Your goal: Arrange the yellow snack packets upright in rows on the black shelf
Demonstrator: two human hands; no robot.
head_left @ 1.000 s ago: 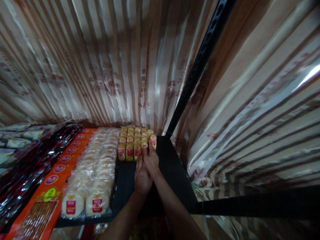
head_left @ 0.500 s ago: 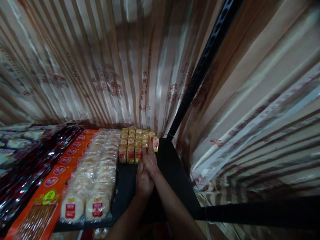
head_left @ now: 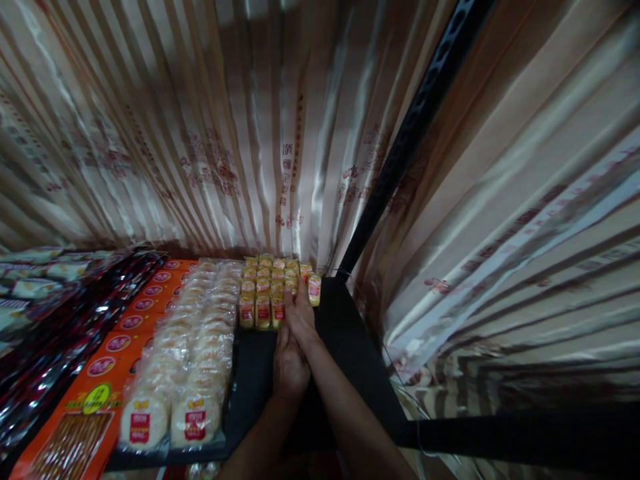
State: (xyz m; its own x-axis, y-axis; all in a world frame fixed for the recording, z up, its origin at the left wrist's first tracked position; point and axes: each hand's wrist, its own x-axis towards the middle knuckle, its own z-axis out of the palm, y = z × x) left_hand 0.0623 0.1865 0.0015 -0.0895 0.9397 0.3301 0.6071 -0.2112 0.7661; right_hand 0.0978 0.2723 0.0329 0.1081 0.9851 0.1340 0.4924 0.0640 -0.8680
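At the front right of a block of small yellow snack packets [head_left: 263, 310], my two hands are close together. My right hand [head_left: 301, 321] reaches in from the right, its thumb and fingers closed about a yellow packet [head_left: 291, 285], mostly covered by the hand. Just below it is my left hand [head_left: 291, 367], touching the right one, with its fingers pressed together. What the left fingers hold, if anything, is hidden. One single yellow packet [head_left: 315, 291] with a pink label stands right of my right fingers.
Beside the packets lie two rows of round white wrapped crackers [head_left: 195, 420], orange snack bags [head_left: 95, 400] and dark shiny packs [head_left: 65, 333]. All rest on a black shelf [head_left: 345, 340]. A black metal post [head_left: 395, 160] rises at its corner; patterned curtains [head_left: 250, 133] hang behind.
The view has shifted slightly. My hands stay at nearly the same place by the yellow packets, and the single packet at the right has turned or tilted slightly.
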